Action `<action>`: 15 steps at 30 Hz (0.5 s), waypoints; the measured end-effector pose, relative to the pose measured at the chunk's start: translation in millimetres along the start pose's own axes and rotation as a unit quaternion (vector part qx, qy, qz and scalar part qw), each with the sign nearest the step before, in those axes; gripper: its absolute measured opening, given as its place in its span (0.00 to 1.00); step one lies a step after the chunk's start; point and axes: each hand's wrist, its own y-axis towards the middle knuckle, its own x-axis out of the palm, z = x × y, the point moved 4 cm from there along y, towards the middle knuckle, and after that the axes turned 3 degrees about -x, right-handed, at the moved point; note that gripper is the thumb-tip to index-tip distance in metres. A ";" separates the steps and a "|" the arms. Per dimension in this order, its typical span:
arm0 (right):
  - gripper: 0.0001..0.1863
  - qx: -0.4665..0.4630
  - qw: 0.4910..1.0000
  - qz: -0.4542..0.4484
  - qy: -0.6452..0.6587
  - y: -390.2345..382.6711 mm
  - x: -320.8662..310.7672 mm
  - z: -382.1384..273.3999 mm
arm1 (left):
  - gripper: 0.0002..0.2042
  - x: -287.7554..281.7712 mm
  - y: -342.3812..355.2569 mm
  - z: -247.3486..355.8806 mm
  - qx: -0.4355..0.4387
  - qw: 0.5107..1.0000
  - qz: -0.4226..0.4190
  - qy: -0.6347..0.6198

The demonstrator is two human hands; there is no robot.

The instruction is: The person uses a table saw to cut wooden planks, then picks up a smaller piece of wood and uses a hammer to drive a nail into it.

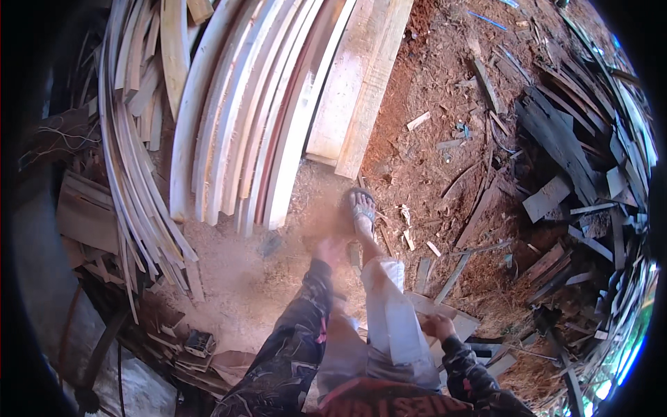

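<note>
My left hand point(331, 251) reaches forward over the sawdust-covered ground, smeared by motion, so its fingers and any grip cannot be read. Ahead of it lie the near ends of long sawn planks point(281, 187), stacked side by side. My right hand point(439, 325) is low beside my right thigh, its fingers curled closed. Whatever it may hold is hidden. Just past that hand a pale flat board point(464, 325) lies on the ground. My sandalled foot point(362, 205) stands close to the end of a thick squared beam point(358, 149).
Thin wooden strips point(142, 201) lean in a bundle on the left, near a small dark boxy object point(200, 342). Along the right runs a heap of dark scrap boards point(559, 139). Loose offcuts and chips point(418, 121) litter the reddish soil.
</note>
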 end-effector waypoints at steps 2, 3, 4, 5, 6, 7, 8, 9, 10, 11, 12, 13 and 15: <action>0.20 0.116 0.992 0.046 -0.007 -12.2 -10.2 -5.3 | 0.23 72.4 47.8 22.8 0.018 0.999 0.039 -0.016; 0.20 0.128 0.991 0.032 -0.002 -8.1 -11.8 -7.1 | 0.23 79.6 79.7 41.0 0.049 0.997 0.033 -0.047; 0.20 0.141 0.990 0.019 0.008 -4.0 -13.4 -1.3 | 0.23 79.0 112.7 55.4 0.080 0.994 0.028 -0.072; 0.20 0.158 0.987 0.021 0.010 0.4 -13.5 -1.3 | 0.23 82.2 142.3 65.9 0.095 0.993 0.035 -0.058; 0.19 0.169 0.985 0.022 0.009 1.5 -9.1 -9.5 | 0.24 83.4 168.5 75.8 0.111 0.992 0.042 -0.043; 0.19 0.183 0.982 0.023 0.028 1.8 -9.4 -3.4 | 0.24 84.9 193.6 77.9 0.101 0.993 0.047 -0.040; 0.18 0.195 0.979 0.025 0.049 2.2 -10.4 0.3 | 0.23 87.1 219.5 80.9 0.107 0.991 0.072 -0.033; 0.18 0.203 0.977 0.025 0.063 3.0 -11.1 2.4 | 0.22 86.7 240.3 86.0 0.118 0.988 0.097 -0.026; 0.17 0.209 0.975 0.026 0.076 1.1 -10.6 0.8 | 0.22 89.2 258.6 87.4 0.112 0.989 0.098 -0.025; 0.18 0.208 0.974 0.034 0.083 -0.5 -11.3 7.3 | 0.20 93.1 274.2 88.5 0.123 0.988 0.089 -0.027; 0.18 0.211 0.973 0.036 0.085 -1.2 -13.6 12.0 | 0.18 95.1 285.3 91.9 0.137 0.987 0.081 -0.030; 0.19 0.220 0.971 0.031 0.088 -1.3 -15.2 13.4 | 0.13 97.6 294.1 96.9 0.131 0.989 0.057 -0.046; 0.18 0.237 0.965 0.051 0.100 -5.7 -13.1 6.9 | 0.13 112.2 300.5 86.7 0.108 0.990 0.065 -0.056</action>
